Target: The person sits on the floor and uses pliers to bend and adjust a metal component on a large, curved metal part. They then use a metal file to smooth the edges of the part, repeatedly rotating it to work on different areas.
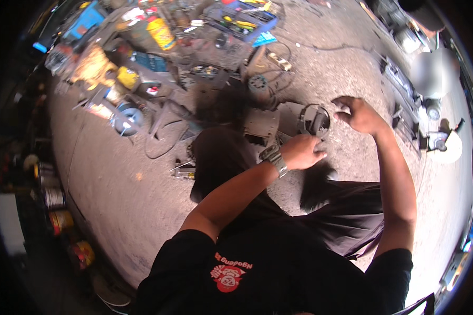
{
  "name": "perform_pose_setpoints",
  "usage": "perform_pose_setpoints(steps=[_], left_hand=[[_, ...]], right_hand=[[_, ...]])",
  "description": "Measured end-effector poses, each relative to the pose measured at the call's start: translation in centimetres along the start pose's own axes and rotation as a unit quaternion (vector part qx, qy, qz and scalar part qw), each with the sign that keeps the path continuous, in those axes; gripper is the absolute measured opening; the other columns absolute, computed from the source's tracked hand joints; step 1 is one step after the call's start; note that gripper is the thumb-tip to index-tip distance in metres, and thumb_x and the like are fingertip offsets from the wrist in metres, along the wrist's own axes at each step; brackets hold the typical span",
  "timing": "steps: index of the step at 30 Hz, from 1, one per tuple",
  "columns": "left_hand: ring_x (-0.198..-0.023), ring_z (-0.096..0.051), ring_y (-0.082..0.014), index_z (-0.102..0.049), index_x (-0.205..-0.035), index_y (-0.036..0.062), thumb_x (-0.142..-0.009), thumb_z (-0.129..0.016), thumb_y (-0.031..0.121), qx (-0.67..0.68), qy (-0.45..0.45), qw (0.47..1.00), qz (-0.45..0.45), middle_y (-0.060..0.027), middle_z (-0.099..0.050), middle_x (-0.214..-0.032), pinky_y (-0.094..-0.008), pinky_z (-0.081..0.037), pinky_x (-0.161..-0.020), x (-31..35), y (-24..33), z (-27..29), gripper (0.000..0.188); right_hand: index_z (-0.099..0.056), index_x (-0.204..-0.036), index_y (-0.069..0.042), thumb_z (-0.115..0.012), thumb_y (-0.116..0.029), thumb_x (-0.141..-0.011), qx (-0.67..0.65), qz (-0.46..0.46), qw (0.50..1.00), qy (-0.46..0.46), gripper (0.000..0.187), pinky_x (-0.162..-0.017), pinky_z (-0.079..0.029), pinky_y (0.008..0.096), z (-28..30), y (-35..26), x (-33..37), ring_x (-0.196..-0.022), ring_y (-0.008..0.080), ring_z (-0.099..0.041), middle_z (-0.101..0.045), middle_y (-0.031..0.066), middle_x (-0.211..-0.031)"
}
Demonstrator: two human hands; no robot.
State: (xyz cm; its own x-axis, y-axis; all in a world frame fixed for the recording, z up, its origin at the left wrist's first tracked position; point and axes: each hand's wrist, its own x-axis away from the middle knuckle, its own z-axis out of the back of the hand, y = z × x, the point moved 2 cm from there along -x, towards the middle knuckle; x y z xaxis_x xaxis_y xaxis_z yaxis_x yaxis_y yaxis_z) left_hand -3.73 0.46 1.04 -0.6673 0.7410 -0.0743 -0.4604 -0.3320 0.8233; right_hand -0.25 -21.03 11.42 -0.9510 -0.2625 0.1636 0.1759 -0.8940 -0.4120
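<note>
A grey metal machine part with a round, ring-shaped end [314,119] lies on the floor in front of my knees; something dark sits inside the ring. Just to its right, my right hand [358,115] hovers with fingers curved and apart, holding nothing that I can see. My left hand [301,152], a watch [274,159] on its wrist, is at the near side of the ring. Its thumb and fingertips look apart, and whether they touch the part is hard to tell. Left of the ring stands a boxy grey metal piece [261,124].
A cluttered low bench [215,55] with a blue tool tray [247,26] and a yellow bottle [161,33] is at the far left. A blue-rimmed spool [127,118] lies on the left floor. A cutting machine with a pale disc [449,147] stands at right.
</note>
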Motion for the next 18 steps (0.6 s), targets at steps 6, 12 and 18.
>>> perform_pose_setpoints(steps=[6,12,18], left_hand=[[-0.091,-0.068,-0.0383,-0.062,-0.115,-0.0014,-0.092,-0.071,0.035,0.016,-0.114,0.993,0.018,-0.0214,-0.067,-0.101,-0.0471,-0.055,-0.077,2.4,-2.4,-3.9,0.045],[-0.092,-0.065,-0.0308,-0.06,-0.118,0.0021,-0.087,-0.073,0.038,-0.073,-0.169,0.979,0.092,-0.0145,-0.064,-0.099,-0.045,-0.051,-0.08,-1.4,-3.8,-2.4,0.048],[-0.095,-0.065,-0.0301,-0.059,-0.122,0.0037,-0.089,-0.071,0.04,-0.066,-0.138,0.975,0.16,-0.0121,-0.064,-0.1,-0.0434,-0.05,-0.084,-4.8,-2.8,-1.0,0.051]], right_hand=[[-0.062,-0.129,-0.004,-0.069,-0.028,-0.093,-0.038,-0.106,0.99,-0.084,0.044,-0.095,-0.053,0.0429,-3.5,10.5,-9.4,-0.108,0.0341,-0.068,-0.069,0.0221,-0.118],[-0.063,-0.129,-0.006,-0.067,-0.028,-0.096,0.043,-0.041,0.996,-0.06,0.04,-0.099,-0.052,0.0429,-1.9,14.9,-26.1,-0.109,0.0337,-0.068,-0.071,0.0173,-0.118],[-0.06,-0.135,-0.008,-0.065,-0.028,-0.099,-0.099,0.147,0.984,0.006,0.042,-0.103,-0.051,0.0409,10.3,6.4,-34.9,-0.12,0.0288,-0.065,-0.067,0.0181,-0.129]])
